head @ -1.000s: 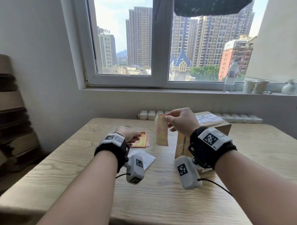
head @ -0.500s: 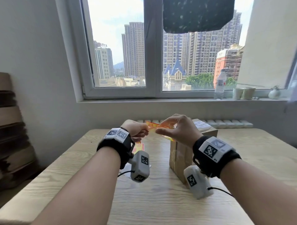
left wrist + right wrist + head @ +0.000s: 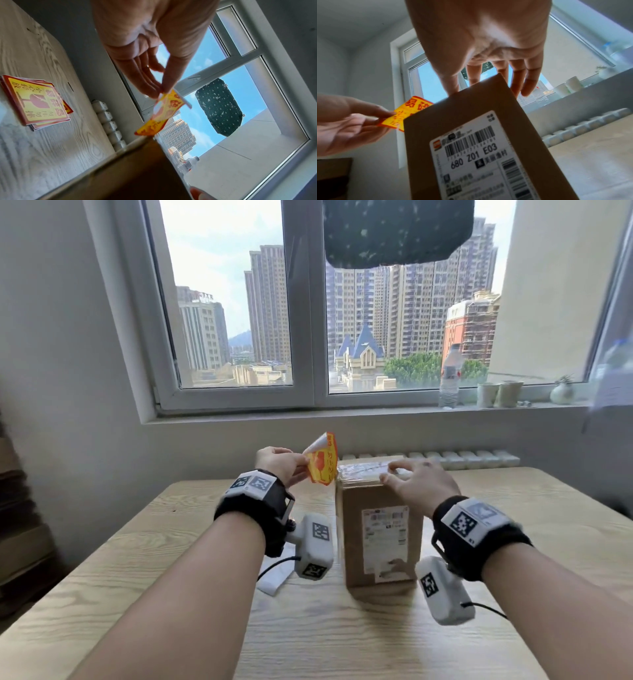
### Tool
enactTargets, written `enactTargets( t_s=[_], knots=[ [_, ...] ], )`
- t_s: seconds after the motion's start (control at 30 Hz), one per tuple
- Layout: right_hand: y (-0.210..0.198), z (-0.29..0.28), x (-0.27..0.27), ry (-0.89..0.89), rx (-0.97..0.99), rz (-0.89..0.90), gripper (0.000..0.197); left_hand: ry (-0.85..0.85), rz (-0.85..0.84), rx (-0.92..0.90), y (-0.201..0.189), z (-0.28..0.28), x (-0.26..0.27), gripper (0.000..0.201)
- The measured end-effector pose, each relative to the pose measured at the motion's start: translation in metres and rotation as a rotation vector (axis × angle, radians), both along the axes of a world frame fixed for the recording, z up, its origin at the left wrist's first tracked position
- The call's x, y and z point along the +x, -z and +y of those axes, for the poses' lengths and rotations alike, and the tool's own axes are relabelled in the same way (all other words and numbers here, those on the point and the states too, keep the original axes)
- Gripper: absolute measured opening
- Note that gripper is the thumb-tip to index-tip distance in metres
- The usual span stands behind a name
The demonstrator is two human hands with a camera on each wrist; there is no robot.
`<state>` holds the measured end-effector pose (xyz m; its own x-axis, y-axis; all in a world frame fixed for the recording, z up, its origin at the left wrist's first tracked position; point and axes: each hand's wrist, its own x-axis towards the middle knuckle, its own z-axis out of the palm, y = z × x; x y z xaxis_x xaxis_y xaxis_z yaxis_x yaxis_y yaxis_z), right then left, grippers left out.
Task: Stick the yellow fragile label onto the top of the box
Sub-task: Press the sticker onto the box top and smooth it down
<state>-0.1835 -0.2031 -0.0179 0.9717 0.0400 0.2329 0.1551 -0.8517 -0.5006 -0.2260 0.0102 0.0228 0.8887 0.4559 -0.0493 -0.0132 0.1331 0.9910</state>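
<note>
**Label in hand, box top still bare**

The left hand [image 3: 281, 465] pinched the label [image 3: 322, 462] between thumb and fingertips, holding it in the air just beside the box's [image 3: 380, 529] upper left edge; the wrist view suggested its lower corner lay at or very near that edge, though contact could not be confirmed; a white flap at the label's upper corner looked like backing partly peeled, which I judged rather than saw plainly. The right hand [image 3: 419, 482] lay over the box top with fingers spread and relaxed, gripping nothing, apparently steadying it. So the pickup seemed done; laying the label flat and pressing it down remained. The label stood nearly upright, long axis roughly vertical and leaning a little right, its printed face toward the person; the box stood on end on the table [image 3: 171, 577]; spare labels [image 3: 36, 100] lay stacked to the left.
</note>
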Motion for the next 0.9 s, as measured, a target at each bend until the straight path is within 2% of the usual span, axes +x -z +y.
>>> enactTargets(
  t_s=[0.13,0.23,0.33,0.43,0.53,0.6,0.73,0.9],
  knots=[
    [0.0,0.002,-0.006,-0.043,0.042,0.006,0.049,-0.181,-0.085,0.19,-0.01,0.006,0.007,0.022],
    [-0.002,0.002,-0.007,-0.062,0.015,0.007,0.048,-0.266,-0.184,0.251,-0.024,0.011,0.006,0.023],
    [-0.008,0.005,-0.012,-0.09,0.075,-0.131,0.042,-0.185,-0.236,0.185,-0.031,0.009,0.002,0.025],
    [-0.021,0.011,-0.018,-0.176,0.383,-0.31,0.039,-0.037,-0.246,0.114,-0.028,-0.001,-0.002,0.023],
    [-0.034,0.015,-0.018,-0.251,0.562,-0.283,0.048,0.078,-0.23,0.066,-0.023,-0.015,-0.004,0.019],
    [-0.038,0.011,-0.014,-0.231,0.613,-0.272,0.041,0.117,-0.204,0.061,-0.02,-0.024,-0.002,0.016],
    [-0.041,-0.002,-0.005,-0.164,0.64,-0.219,0.019,0.164,-0.155,0.086,-0.014,-0.037,0.005,0.01],
    [-0.034,-0.011,0.002,-0.158,0.584,-0.086,0.009,0.198,-0.14,0.11,-0.006,-0.045,0.012,0.012]
  ],
)
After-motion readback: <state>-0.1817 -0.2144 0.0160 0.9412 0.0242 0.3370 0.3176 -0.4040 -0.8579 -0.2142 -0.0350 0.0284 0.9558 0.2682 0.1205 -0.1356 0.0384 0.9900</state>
